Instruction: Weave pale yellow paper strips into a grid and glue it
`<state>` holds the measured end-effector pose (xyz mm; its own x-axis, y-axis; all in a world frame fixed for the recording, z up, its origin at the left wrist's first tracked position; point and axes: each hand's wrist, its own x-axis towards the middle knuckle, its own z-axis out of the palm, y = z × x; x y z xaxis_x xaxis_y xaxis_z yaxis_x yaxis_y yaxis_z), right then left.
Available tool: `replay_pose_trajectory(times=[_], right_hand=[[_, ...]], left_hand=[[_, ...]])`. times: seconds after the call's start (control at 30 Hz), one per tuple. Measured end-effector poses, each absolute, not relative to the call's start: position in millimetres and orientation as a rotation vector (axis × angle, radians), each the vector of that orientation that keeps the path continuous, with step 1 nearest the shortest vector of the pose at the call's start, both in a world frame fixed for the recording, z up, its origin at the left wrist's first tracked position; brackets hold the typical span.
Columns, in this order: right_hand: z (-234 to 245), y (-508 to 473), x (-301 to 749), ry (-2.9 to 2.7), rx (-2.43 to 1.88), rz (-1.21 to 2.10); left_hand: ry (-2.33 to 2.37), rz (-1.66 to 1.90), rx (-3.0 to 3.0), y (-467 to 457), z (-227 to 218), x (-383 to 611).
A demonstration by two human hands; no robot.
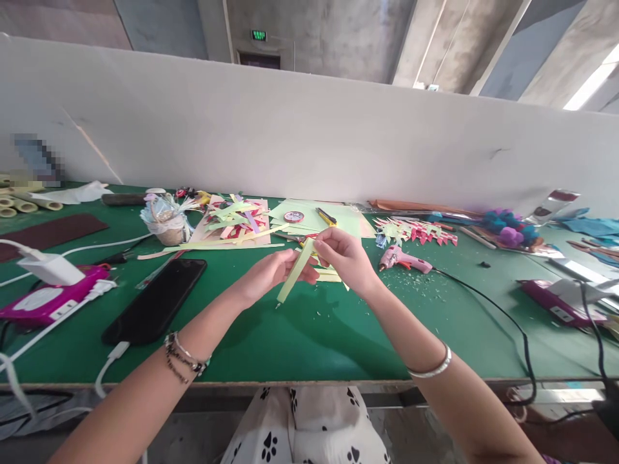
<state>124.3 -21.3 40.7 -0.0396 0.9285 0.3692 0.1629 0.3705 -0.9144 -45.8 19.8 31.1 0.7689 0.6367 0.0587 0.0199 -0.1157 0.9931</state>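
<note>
A narrow pale-green paper strip [296,274] slants down to the left above the green table, folded over at its upper end. My right hand [345,258] pinches that upper end between thumb and fingers. My left hand [271,274] is beside the strip with its fingers apart, partly behind the paper; whether they touch it I cannot tell. Under and behind the hands lie more pale-green strips [329,275], partly hidden. Farther back are pale-green sheets [285,230], a round red-rimmed item [293,217] and a yellow utility knife [327,217].
A pink glue gun [405,259] with a black cord lies right, near a red-and-white folded paper chain [418,231]. Left are a charging phone [155,301], a magenta power strip [53,295], a small wrapped pot [167,222] and piled paper scraps [236,219]. A white partition [290,135] stands behind.
</note>
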Motion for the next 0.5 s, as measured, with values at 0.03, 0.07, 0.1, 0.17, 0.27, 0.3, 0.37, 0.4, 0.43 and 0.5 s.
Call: replay_pose_trajectory(times=[0.03, 0.07, 0.1, 0.17, 0.27, 0.3, 0.37, 0.4, 0.43, 0.5], right_hand=[[40, -22, 123, -1.505, -1.066, 0.794], [39, -23, 121, -1.52, -1.096, 0.744], [39, -24, 119, -1.534, -1.122, 0.698], [37, -25, 117, -1.561, -1.157, 0.642], [35, -28, 117, -1.578, -1.164, 0.651], [34, -29, 118, -1.577, -1.159, 0.673], [34, -30, 119, -1.572, -1.146, 0.729], [34, -32, 120, -1.569, -1.136, 0.759], [34, -33, 120, -1.57, -1.125, 0.79], [36, -35, 122, -1.582, -1.112, 0.862]], left_hand=[[0.551, 0.607, 1.604, 18, 32, -43], [0.596, 0.67, 1.614, 15, 33, -40], [0.644, 0.735, 1.644, 12, 34, -37], [0.706, 0.844, 1.726, 5, 36, -31], [0.739, 0.917, 1.824, -1, 36, -27], [0.744, 0.919, 1.839, -2, 36, -27], [0.748, 0.902, 1.846, -3, 35, -28], [0.748, 0.89, 1.843, -3, 34, -28], [0.746, 0.877, 1.839, -4, 33, -29], [0.742, 0.855, 1.84, -4, 33, -31]])
